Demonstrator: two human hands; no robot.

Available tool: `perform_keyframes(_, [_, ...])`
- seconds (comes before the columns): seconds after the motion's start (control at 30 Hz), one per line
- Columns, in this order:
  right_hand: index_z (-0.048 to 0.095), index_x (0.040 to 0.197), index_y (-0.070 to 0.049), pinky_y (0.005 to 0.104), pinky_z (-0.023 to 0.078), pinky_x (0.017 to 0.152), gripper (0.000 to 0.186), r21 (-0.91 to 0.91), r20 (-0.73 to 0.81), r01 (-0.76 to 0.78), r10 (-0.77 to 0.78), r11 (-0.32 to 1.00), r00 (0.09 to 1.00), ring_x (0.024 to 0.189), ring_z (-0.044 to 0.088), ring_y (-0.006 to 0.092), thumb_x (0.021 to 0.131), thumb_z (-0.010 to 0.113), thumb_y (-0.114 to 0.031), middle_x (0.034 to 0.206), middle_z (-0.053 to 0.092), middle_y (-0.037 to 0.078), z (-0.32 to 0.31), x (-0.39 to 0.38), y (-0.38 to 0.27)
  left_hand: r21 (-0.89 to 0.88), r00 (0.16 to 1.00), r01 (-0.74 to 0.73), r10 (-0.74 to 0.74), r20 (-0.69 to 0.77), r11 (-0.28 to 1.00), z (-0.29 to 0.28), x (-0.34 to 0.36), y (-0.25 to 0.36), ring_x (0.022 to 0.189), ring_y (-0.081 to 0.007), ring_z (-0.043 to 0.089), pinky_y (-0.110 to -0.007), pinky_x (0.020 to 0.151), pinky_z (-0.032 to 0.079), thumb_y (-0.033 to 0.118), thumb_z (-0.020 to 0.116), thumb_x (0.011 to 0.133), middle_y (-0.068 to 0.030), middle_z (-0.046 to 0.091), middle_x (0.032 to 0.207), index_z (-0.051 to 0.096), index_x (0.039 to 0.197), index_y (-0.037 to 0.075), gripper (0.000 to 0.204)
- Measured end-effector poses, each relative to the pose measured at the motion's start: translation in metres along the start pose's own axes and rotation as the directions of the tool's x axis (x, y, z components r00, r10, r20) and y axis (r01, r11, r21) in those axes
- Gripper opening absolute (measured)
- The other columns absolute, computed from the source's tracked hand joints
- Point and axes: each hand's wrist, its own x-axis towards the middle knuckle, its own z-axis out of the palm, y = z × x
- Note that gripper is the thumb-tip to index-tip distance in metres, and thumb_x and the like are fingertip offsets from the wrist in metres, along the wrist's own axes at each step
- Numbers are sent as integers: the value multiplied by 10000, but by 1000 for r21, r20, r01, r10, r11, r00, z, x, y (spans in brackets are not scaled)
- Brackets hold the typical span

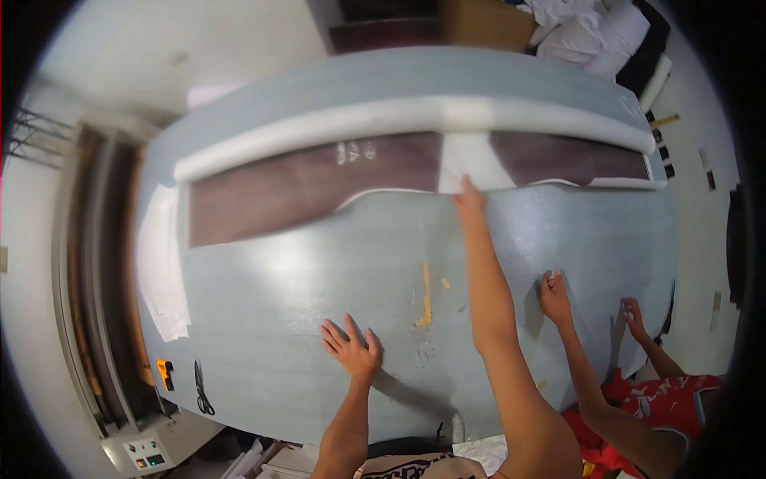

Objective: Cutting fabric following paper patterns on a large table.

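My left hand (351, 350) lies flat on the blue-grey table (319, 271), its fingers spread and nothing in it. Reaching far forward, my right hand (469, 194) is at the near edge of a white sheet (471, 160) and seems to touch it. Motion smears its fingers, so their grip does not show. Two dark brown pattern pieces (319, 176) lie on the sheet, one to each side of that hand; the left one bears white marks. Behind them, a long white roll (399, 117) stretches across the table.
Black scissors (203, 391) and an orange-yellow tool (165, 374) lie at the near left corner. White cloth (163, 263) rests along the left edge. At the right, a co-worker in red holds two hands (556, 297) over the table. A control box (148, 455) stands lower left.
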Motion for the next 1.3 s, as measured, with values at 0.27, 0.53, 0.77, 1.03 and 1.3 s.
perform_keyframes(0.27, [633,1093,61,481,620,744,383,250,-66,-308,334,918,940,916,686,311,877,780,-219,1081,666,178,-17,-54,-13,3,999,-11,11,-46,1000,-2,-5,-18,1492,-471,134,-599,1178,126,406,541,947,-294,192,1599,412,1518,130,647])
perform_keyframes(0.53, [644,1069,48,463,621,706,424,211,-115,-280,308,937,944,836,684,280,850,807,-277,1056,679,153,-89,-94,-27,-2,992,-86,85,-96,996,-6,-6,-3,1484,-449,186,-567,1186,157,421,565,960,-272,271,1579,436,1496,100,638])
perform_keyframes(0.77, [633,1140,6,443,622,721,434,180,-136,-281,307,943,942,885,710,272,884,760,-320,1072,693,139,-133,-183,-47,-953,836,302,-472,281,-32,-30,12,-36,1290,-310,506,-396,1075,386,560,465,1009,-213,488,1426,366,1474,5,730])
perform_keyframes(1.03, [635,1192,-43,473,610,788,417,225,-30,-334,349,915,937,939,702,276,901,742,-321,1123,688,113,-174,-221,-18,-701,684,587,-215,697,-406,-48,16,-65,1071,-288,608,-449,906,478,648,601,891,-137,571,1257,397,1367,41,797])
perform_keyframes(1.3, [623,1193,-19,485,618,754,421,295,66,-554,562,778,825,944,690,303,895,755,-285,1144,670,129,-221,-288,5,-536,688,652,124,715,-536,-32,-17,-121,775,-249,632,-443,686,508,666,542,923,-38,642,776,631,857,163,515])
